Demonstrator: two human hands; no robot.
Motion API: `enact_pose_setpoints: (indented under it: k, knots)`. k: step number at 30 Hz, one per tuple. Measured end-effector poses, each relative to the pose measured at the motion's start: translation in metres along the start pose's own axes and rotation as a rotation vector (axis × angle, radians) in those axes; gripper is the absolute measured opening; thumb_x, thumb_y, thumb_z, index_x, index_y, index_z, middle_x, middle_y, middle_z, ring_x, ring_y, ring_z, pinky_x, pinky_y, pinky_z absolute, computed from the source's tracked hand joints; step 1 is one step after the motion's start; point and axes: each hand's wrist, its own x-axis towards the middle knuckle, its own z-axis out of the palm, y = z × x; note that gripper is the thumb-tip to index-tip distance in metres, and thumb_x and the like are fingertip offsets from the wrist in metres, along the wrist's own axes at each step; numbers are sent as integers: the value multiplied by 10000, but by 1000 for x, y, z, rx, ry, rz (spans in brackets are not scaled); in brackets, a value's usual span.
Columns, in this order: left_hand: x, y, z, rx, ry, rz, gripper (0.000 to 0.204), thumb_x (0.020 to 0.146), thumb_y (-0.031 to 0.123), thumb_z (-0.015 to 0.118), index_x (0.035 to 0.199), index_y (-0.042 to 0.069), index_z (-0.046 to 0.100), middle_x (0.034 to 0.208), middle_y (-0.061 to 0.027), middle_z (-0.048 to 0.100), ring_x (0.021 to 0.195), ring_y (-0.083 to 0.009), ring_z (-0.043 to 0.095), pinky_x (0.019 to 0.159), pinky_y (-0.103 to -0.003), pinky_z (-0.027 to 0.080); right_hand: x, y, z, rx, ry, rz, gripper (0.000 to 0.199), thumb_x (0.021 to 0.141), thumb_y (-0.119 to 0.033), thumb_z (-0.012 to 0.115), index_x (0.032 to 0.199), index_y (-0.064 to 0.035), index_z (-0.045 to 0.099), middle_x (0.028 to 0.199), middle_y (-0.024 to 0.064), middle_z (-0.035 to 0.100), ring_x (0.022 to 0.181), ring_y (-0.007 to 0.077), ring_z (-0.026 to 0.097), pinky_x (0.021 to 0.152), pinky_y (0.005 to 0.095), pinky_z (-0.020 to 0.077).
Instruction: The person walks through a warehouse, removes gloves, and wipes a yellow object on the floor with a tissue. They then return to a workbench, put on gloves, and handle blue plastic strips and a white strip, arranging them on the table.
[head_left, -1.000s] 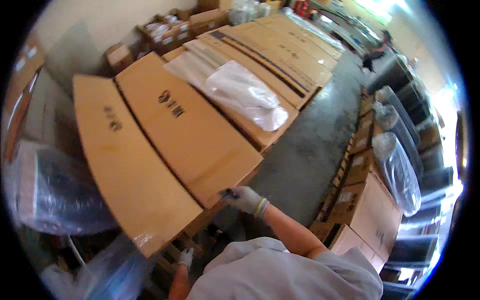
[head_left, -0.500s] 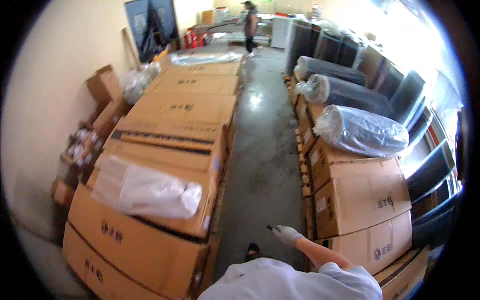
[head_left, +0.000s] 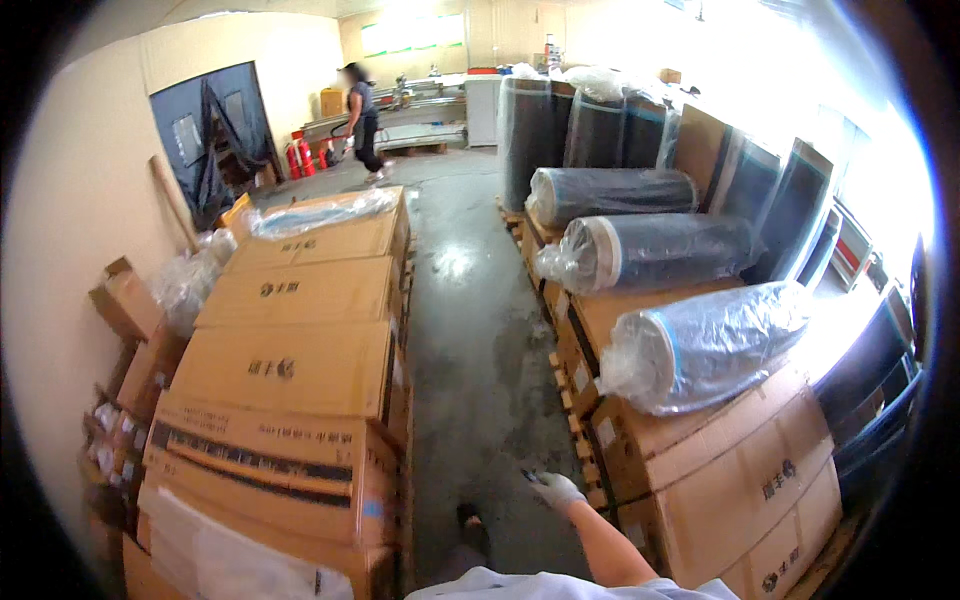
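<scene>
My right hand (head_left: 557, 492), in a pale glove, is closed around a small dark object (head_left: 530, 476) whose short end sticks out past the fingers. Its exact kind is too small to make out. The hand hangs over the grey floor (head_left: 500, 420), beside the wooden pallet and cartons on the right. My left hand is out of view. One dark shoe (head_left: 468, 515) shows on the floor below.
Large cartons (head_left: 270, 288) line the left on pallets, with white plastic sheeting (head_left: 225, 550) on the nearest. Plastic-wrapped rolls (head_left: 730, 340) lie on cartons (head_left: 740, 460) at right; dark rolls (head_left: 525, 140) stand behind. A person (head_left: 362, 120) walks near red fire extinguishers (head_left: 300, 155).
I have moved forward along the aisle, and the view has lifted and turned right. The other person has moved left within the picture. My right hand still grips the dark object.
</scene>
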Motion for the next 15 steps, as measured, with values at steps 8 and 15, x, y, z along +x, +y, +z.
enact_pose_setpoints:
  k: [8,15]
  knots:
    - [279,213,-177,69,49,-29,668,956,573,455,1253,1,633,1317,-276,580,1236,-433,543,1052,-485,423,96,166,-88,-68,-84,868,523,969,-478,502,1185,-26,654,1151,209,683,1071,385,634,899,464,492]
    - [410,686,-363,-388,158,823,554,965,468,547,1276,16,628,1266,-232,642,1209,-365,596,1023,-401,452,259,147,-154,-12,-146,1000,484,982,-440,489,1170,-22,645,1135,227,674,1066,410,624,910,483,484]
